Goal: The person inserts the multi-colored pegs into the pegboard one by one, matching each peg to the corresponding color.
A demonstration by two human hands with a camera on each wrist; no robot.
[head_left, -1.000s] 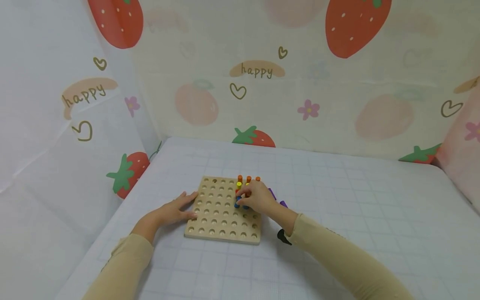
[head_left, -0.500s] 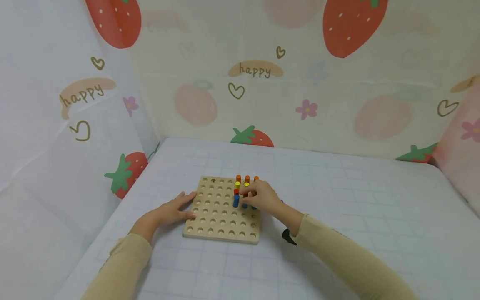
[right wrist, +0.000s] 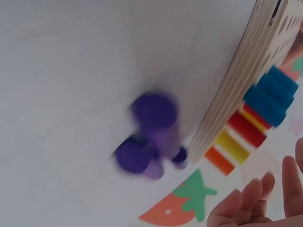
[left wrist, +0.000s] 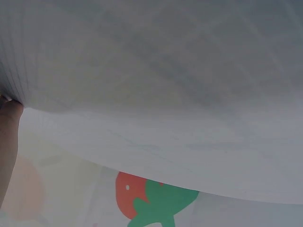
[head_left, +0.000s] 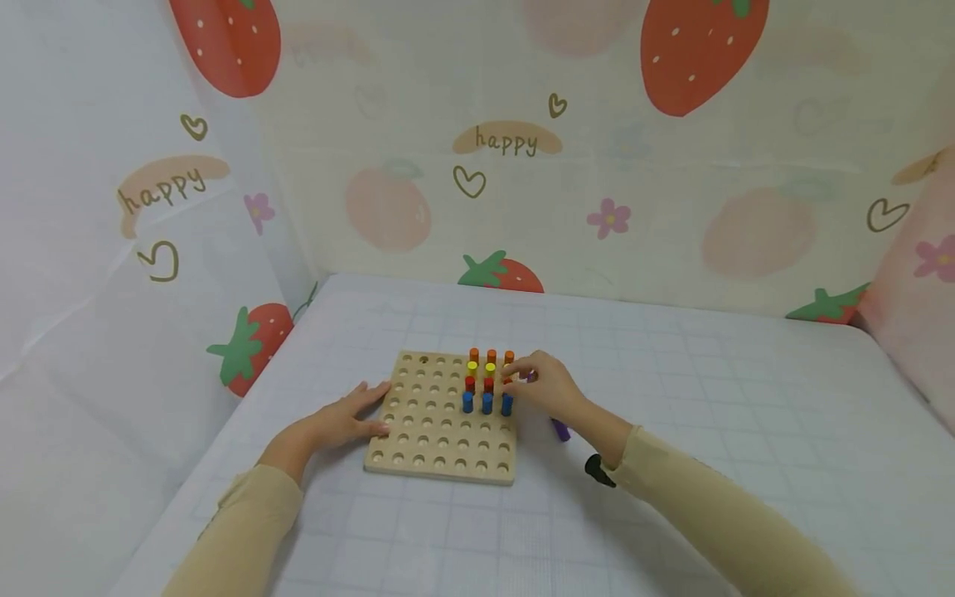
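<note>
A square wooden pegboard (head_left: 433, 423) lies on the table. Coloured pegs stand upright in its far right part: orange pegs (head_left: 492, 356) at the back, then yellow pegs (head_left: 490, 370), red pegs (head_left: 488, 386) and blue pegs (head_left: 487, 404). My left hand (head_left: 346, 417) rests against the board's left edge, its fingers spread. At the right edge, my right hand (head_left: 548, 388) is beside the rightmost red and yellow pegs, thumb and forefinger apart, partly hiding them. In the right wrist view, nothing shows in the visible fingers (right wrist: 251, 196). The left wrist view shows only a sliver of my left hand (left wrist: 8, 137).
Several purple pegs (right wrist: 154, 111) are on the table right of the board; one purple peg (head_left: 561, 429) lies below my right wrist. A white gridded cloth (head_left: 709, 431) covers the table. A strawberry-printed curtain (head_left: 671, 207) rises behind it.
My right hand has moved from the left blue peg, over the pegs, to the board's right edge. The blue and red pegs are now mostly uncovered. My left hand has stayed put.
</note>
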